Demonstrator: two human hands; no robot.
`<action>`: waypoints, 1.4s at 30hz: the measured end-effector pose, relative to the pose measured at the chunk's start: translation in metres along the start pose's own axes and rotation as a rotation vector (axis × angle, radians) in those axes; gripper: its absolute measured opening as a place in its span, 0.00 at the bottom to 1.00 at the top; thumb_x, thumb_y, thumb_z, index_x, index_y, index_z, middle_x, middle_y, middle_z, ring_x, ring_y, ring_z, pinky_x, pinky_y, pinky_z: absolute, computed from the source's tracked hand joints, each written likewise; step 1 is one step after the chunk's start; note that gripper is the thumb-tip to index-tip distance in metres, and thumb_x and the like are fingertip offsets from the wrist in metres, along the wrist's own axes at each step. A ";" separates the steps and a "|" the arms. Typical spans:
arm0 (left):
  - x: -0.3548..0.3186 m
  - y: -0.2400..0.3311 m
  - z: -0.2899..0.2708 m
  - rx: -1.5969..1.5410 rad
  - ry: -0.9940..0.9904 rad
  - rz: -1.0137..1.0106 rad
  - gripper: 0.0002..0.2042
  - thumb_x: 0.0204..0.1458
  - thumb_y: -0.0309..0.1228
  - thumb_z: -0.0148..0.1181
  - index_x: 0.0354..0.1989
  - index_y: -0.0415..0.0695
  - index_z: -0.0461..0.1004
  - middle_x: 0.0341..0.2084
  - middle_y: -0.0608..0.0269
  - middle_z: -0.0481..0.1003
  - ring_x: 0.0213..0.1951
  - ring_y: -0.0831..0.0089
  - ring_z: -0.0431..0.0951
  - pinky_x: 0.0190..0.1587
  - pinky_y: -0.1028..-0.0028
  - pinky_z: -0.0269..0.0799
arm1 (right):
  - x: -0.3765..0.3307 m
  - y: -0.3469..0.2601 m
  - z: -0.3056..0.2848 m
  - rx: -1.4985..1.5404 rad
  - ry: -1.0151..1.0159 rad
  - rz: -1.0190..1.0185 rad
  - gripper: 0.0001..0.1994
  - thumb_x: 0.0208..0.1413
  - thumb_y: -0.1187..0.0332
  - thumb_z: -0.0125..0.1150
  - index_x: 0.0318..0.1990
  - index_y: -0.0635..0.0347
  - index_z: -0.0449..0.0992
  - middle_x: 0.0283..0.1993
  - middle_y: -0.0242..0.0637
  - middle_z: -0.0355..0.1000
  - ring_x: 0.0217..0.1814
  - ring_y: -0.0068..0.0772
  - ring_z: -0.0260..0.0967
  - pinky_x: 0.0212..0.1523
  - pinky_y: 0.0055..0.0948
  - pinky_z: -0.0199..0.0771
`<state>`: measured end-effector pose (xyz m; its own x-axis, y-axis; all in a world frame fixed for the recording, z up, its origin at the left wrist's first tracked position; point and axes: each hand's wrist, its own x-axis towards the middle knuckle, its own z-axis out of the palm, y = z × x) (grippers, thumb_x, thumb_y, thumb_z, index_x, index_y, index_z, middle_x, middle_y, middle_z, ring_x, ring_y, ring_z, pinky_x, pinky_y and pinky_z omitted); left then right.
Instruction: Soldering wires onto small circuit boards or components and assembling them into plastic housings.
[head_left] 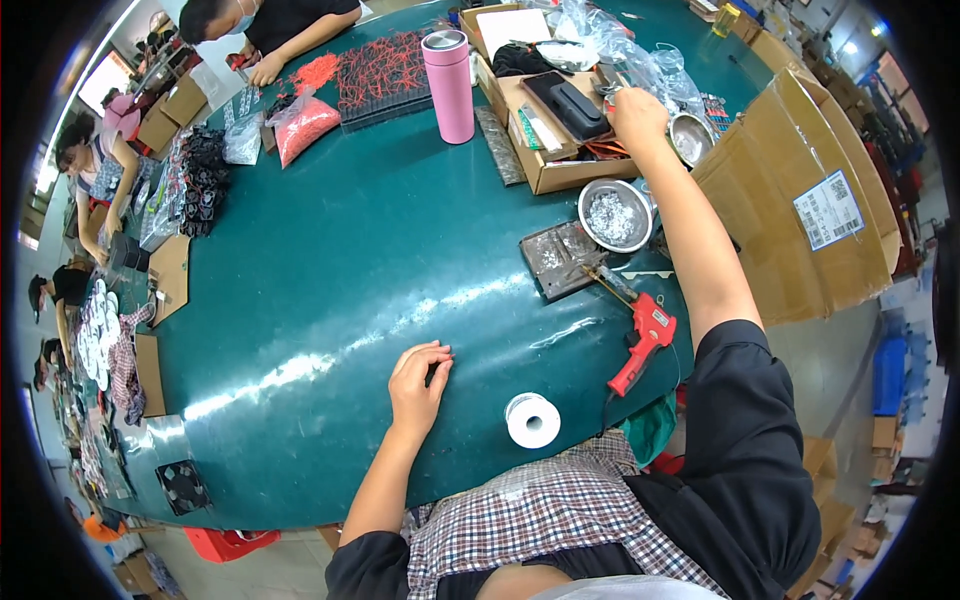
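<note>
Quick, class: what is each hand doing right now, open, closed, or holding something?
Left hand: loosely curled, fingertips on the green table, holding nothing visible.
Right hand: reaching into the cardboard box; grip cannot be told.

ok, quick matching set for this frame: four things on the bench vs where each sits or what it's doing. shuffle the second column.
Things:
1. left hand
2. right hand
3. red soldering gun
4. pink tumbler

Places or states:
A. upright at the far side of the green table, beside a tray of red wires
B. reaching out to the open cardboard box and plastic bags
C. fingers curled, resting on the table left of a white solder spool
D. lying flat near the table's near edge, below the metal bowl

Pairs: 1-C, 2-B, 3-D, 4-A
</note>
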<state>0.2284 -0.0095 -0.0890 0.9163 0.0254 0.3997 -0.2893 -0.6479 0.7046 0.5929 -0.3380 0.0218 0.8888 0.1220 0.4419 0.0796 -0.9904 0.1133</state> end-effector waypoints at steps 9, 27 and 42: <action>-0.002 -0.001 -0.003 -0.195 0.041 -0.318 0.03 0.56 0.21 0.63 0.36 0.37 0.77 0.32 0.59 0.81 0.34 0.71 0.83 0.39 0.74 0.77 | 0.013 0.014 -0.004 0.093 -0.068 0.179 0.17 0.41 0.61 0.69 0.36 0.64 0.83 0.37 0.51 0.80 0.40 0.54 0.79 0.43 0.44 0.79; 0.046 0.072 -0.036 -1.044 0.087 -0.709 0.13 0.63 0.37 0.58 0.47 0.40 0.73 0.39 0.56 0.80 0.42 0.66 0.84 0.40 0.74 0.78 | -0.123 -0.066 -0.125 1.468 -0.511 0.042 0.07 0.53 0.66 0.67 0.37 0.58 0.82 0.30 0.25 0.77 0.24 0.11 0.63 0.27 0.15 0.62; -0.016 0.093 -0.039 -1.026 0.231 -0.679 0.13 0.65 0.30 0.52 0.51 0.33 0.74 0.43 0.55 0.79 0.41 0.71 0.82 0.45 0.71 0.81 | -0.300 -0.194 -0.178 1.463 -0.552 0.096 0.06 0.52 0.74 0.69 0.33 0.68 0.78 0.29 0.33 0.77 0.27 0.16 0.72 0.29 0.17 0.73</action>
<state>0.1759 -0.0400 -0.0071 0.9248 0.3221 -0.2023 0.0446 0.4365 0.8986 0.2308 -0.1710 0.0254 0.9391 0.3436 -0.0093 0.0761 -0.2343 -0.9692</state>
